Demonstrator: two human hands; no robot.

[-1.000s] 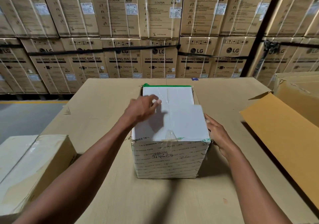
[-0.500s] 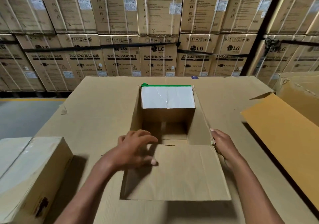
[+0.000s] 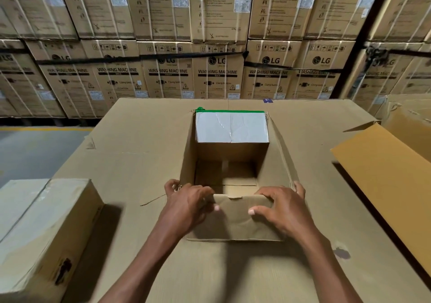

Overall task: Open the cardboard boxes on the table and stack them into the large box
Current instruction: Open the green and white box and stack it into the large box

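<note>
An opened cardboard box (image 3: 231, 153) stands in the middle of the table (image 3: 144, 144), its inside brown and empty. Its far flap (image 3: 232, 127), white with a green edge, stands up at the back. The near flap (image 3: 235, 218) is folded down toward me. My left hand (image 3: 189, 206) and my right hand (image 3: 279, 206) both grip the near rim, thumbs on the flap and fingers curled over the box's left and right corners. A closed cardboard box (image 3: 44, 230) lies at the table's left front. The large box (image 3: 396, 167) stands open at the right, its flap hanging over the table.
A wall of strapped washing-machine cartons (image 3: 217, 53) fills the background behind the table. Grey floor with a yellow line (image 3: 35, 144) shows at the left. A dark stain (image 3: 341, 252) marks the table surface near my right forearm.
The taped white box top has been opened. The near flap swung down toward me, and both hands moved onto the near rim and flap.
</note>
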